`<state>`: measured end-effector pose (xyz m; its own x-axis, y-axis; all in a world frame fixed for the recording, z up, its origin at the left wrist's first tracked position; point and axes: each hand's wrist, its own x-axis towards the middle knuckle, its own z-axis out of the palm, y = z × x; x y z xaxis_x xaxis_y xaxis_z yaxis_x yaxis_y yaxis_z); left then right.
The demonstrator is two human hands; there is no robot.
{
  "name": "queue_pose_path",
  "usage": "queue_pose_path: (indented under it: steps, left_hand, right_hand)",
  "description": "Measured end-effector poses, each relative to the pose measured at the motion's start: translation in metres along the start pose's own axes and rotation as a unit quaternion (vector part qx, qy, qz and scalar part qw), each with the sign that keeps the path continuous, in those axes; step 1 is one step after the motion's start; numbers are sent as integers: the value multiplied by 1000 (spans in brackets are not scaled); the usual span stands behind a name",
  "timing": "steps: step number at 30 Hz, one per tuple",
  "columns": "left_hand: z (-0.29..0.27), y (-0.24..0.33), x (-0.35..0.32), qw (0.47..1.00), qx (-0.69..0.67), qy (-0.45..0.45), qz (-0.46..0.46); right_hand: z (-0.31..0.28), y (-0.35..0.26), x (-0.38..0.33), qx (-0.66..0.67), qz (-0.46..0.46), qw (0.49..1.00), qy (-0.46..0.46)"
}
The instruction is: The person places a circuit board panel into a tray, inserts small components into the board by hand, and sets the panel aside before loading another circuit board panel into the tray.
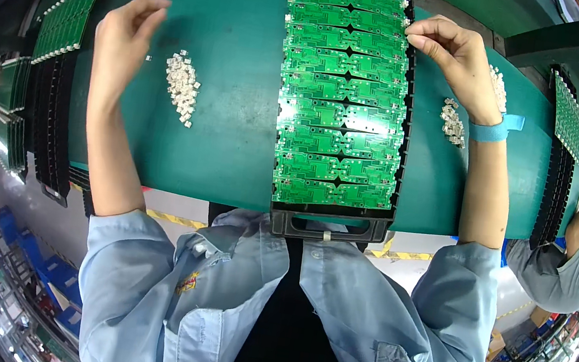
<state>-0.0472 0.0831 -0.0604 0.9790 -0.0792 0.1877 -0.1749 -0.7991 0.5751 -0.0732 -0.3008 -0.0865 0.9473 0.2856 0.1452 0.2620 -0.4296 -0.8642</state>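
A stack-like column of green circuit boards lies in a black carrier in front of me. Small white connectors sit along both side edges of its far boards. My right hand is closed in a pinch at the column's far right edge, its fingertips at a white connector. Raised over the left side of the mat, my left hand has thumb and fingers drawn together; whatever they hold, if anything, is too small to make out. A pile of white connectors lies right of it.
On the green mat, another connector pile lies by my right wrist, with more beyond it. Racks of green boards stand at the left and right. A co-worker is at the far right.
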Motion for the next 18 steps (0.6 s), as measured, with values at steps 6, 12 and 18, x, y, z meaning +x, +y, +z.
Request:
queue_pose_path:
  steps: [6, 12, 18]
  left_hand:
    - [-20, -66, -19, 995, 21, -9, -101]
    - [-17, -78, -30, 993, 0, -15, -117]
    - [-11, -69, -30, 994, -22, -2, -109]
  right_hand:
    - [4, 3, 0, 8, -23, 1000, 13]
    - [4, 2, -2, 32, -17, 999, -1]
    - [6, 0, -5, 12, -5, 1000, 21]
